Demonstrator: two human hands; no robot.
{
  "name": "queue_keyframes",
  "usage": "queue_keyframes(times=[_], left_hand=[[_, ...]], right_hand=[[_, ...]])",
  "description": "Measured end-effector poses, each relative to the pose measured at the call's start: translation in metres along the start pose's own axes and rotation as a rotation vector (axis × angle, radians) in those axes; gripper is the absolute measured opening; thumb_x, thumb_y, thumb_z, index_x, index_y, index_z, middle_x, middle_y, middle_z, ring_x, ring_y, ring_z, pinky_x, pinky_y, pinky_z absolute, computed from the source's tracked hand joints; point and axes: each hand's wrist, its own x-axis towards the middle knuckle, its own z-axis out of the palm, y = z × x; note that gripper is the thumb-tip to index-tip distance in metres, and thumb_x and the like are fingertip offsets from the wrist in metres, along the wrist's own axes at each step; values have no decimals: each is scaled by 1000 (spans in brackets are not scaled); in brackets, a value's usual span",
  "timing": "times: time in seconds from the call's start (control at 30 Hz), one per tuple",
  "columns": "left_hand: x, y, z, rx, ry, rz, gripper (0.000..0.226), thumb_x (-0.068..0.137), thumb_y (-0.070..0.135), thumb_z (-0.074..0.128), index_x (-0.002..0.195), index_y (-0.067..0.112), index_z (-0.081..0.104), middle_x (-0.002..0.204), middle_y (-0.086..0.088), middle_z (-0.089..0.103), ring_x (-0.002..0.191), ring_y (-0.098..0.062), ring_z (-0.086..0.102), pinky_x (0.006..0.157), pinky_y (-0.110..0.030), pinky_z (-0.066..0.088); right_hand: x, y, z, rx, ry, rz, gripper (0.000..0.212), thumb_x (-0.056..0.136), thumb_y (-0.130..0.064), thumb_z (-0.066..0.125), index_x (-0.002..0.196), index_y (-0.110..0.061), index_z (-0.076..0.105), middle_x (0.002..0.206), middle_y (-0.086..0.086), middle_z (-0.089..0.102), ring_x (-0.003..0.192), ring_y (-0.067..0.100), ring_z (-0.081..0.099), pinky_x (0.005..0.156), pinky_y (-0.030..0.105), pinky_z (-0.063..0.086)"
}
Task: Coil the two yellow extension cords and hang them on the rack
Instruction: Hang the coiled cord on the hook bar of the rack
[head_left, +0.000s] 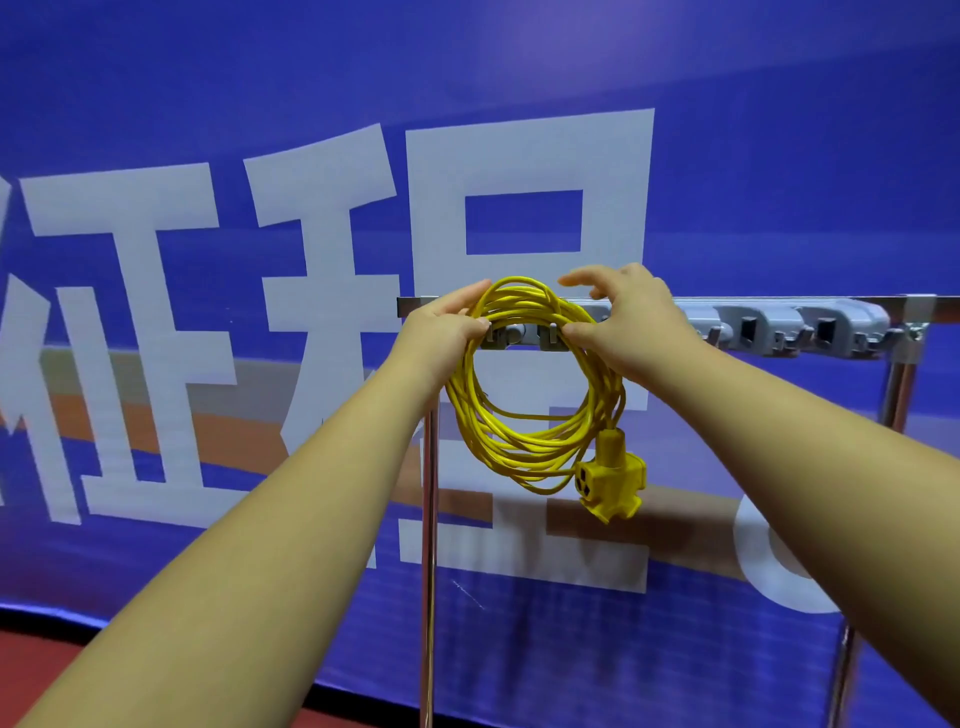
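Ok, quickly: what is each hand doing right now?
Left hand: grips the yellow cord coil, left side.
Right hand: holds the same coil, right side.

Printed large in white on the blue banner (779, 156) behind the rack (810, 327) — two Chinese characters, "征程". First one, 征 (130, 338), well left of the rack, leftmost stroke cut off by the frame edge. Second, 程 (467, 171), behind the rack's left end, lower half crossed by the rack's left post. Below the rack's right end, part of a white round mark (769, 566) — not legible.
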Motion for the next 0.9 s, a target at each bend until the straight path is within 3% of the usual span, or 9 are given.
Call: queue_keyframes(times=[0.13,0.27,0.47,0.67,0.77,0.9], left_hand=[[-2,2,1,180,69,204,61,96,9,62,143,47,57,137,4,61,117,-13,65,91,-32,62],[-1,6,2,325,121,327,61,96,5,62,144,43,58,127,5,55,109,-13,64,82,-20,58],[-5,4,0,261,136,252,58,94,7,68,143,38,59,132,5,60,115,-12,62,72,-10,55],[-18,4,-3,274,183,182,54,92,12,72,141,26,57,128,5,62,112,-12,62,69,-11,48],[-38,4,0,285,248,162,45,90,15,73,132,24,58,124,4,63,111,-13,62,72,-14,48],[-90,-11,9,139,328,99,25,92,16,67,116,23,64,105,5,68,95,-7,66,78,-24,56]], right_hand=[[-11,-3,-2,-96,84,-171,49,94,-32,76,138,-42,58,128,2,56,122,26,52,100,47,51],[-17,-8,3,-142,107,-195,49,95,-27,73,139,-37,55,128,2,57,120,27,53,99,48,51],[-23,-8,3,-116,96,-134,49,96,-29,72,142,-27,56,129,5,59,121,28,53,100,47,51],[-35,-5,-6,-120,92,-124,48,95,-31,73,140,-23,58,129,6,60,122,27,53,101,46,50],[-49,-3,-12,-91,122,-117,43,95,-30,72,136,-19,62,127,8,61,121,30,53,102,48,49],[-85,12,-11,-12,236,-134,27,93,-25,69,118,-16,68,115,8,62,111,32,55,97,45,45]])
